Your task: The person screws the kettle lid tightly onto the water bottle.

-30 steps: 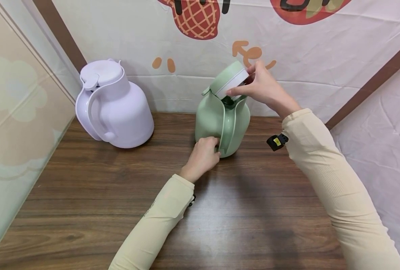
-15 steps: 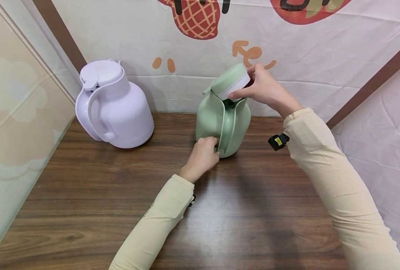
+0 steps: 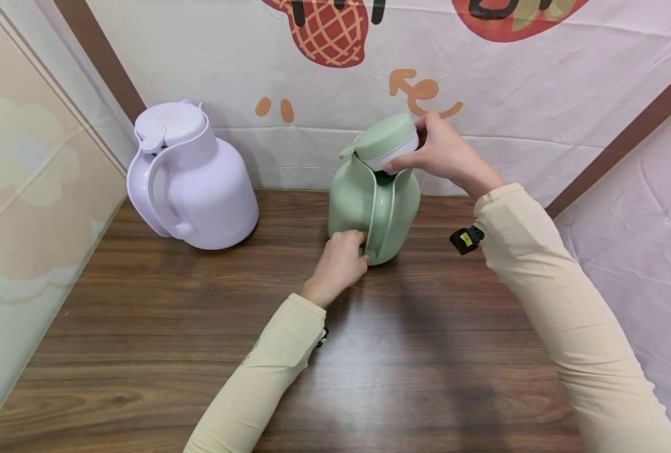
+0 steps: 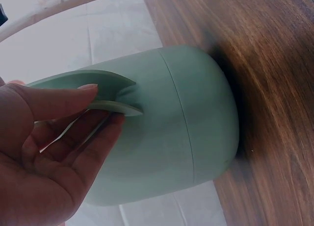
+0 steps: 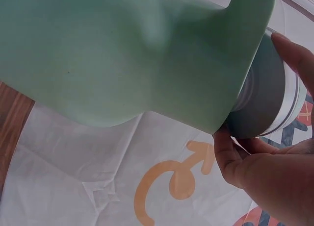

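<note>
A green thermos jug point(image 3: 348, 204) stands on the wooden table, its handle point(image 3: 382, 217) facing the person. Low on that handle, my left hand point(image 3: 337, 267) grips it; the left wrist view shows thumb and fingers on either side of the handle's lower end point(image 4: 117, 107). The jug's green and white lid point(image 3: 386, 136) sits tilted in the mouth, its right side raised. My right hand point(image 3: 442, 151) pinches the lid's raised side between thumb and fingers. From the right wrist view, a gap shows between the lid's underside point(image 5: 260, 93) and the jug's rim, with fingertips right at the rim.
A lavender thermos jug point(image 3: 216, 182) with its lid on stands at the back left of the table point(image 3: 143, 352). Behind both jugs hangs a printed white cloth point(image 3: 301, 148). A black strap with a yellow mark point(image 3: 466, 239) hangs off the right sleeve.
The lid has tipped down from a steep tilt to a flatter one, and my right hand has lowered slightly with it. My left hand and the jug's body have barely moved.
</note>
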Action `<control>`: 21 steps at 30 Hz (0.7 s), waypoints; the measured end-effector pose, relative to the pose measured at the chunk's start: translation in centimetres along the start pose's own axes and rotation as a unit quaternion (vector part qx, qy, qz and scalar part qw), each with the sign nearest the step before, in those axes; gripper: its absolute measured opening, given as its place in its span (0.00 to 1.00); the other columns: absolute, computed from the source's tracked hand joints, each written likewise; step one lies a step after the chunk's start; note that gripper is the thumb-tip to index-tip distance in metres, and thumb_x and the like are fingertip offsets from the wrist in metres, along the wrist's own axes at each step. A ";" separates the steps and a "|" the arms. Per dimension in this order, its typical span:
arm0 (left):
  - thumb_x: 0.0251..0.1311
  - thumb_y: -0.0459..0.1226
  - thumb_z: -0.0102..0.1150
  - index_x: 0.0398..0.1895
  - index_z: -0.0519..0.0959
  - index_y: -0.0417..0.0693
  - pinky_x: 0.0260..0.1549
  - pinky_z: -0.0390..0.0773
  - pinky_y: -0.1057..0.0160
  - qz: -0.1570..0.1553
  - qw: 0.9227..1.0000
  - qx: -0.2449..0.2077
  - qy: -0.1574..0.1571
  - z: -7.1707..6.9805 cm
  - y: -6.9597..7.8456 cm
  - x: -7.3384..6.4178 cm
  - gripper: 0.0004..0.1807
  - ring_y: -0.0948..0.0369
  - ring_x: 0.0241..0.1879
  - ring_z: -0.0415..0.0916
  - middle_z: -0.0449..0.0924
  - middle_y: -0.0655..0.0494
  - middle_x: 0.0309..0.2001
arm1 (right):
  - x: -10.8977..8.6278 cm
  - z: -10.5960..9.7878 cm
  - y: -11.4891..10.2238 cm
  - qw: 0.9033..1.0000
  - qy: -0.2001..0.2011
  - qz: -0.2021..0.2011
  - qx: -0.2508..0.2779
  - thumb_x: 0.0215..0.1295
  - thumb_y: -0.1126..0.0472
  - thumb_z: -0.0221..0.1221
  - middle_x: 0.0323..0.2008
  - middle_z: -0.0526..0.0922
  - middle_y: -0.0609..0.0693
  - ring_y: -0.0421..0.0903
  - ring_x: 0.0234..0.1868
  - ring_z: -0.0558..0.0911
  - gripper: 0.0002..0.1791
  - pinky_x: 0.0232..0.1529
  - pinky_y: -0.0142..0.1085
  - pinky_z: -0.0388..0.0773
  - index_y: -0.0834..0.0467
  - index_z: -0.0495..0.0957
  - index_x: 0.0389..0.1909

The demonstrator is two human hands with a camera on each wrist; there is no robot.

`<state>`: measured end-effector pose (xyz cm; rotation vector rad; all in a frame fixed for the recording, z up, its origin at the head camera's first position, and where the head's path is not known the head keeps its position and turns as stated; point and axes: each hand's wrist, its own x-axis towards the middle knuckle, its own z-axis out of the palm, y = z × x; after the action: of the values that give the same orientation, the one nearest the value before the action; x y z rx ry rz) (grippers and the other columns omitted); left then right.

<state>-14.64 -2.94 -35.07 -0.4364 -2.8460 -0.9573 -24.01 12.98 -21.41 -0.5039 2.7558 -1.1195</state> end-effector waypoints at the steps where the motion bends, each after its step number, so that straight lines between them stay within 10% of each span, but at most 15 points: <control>1: 0.47 0.27 0.60 0.23 0.76 0.42 0.34 0.75 0.56 0.000 1.000 0.000 0.000 0.0 0.0 0.0 0.04 0.53 0.33 0.77 0.78 0.49 0.28 | 0.0 0.0 0.0 1.000 0.000 0.002 -0.001 0.42 0.56 0.71 0.33 0.78 0.52 0.43 0.35 0.73 0.25 0.35 0.33 0.67 0.64 0.72 0.38; 21: 0.48 0.27 0.60 0.21 0.74 0.42 0.33 0.75 0.56 -0.004 1.000 0.000 -0.002 0.0 -0.1 0.1 0.05 0.52 0.32 0.77 0.77 0.50 0.26 | -0.3 0.0 0.3 0.999 -0.008 0.024 -0.036 0.43 0.52 0.70 0.39 0.76 0.54 0.46 0.38 0.72 0.30 0.36 0.36 0.67 0.64 0.72 0.45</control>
<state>-14.73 -2.94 -35.12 -0.4277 -2.8532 -0.9588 -23.79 13.29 -21.69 -0.4498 2.7881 -1.0038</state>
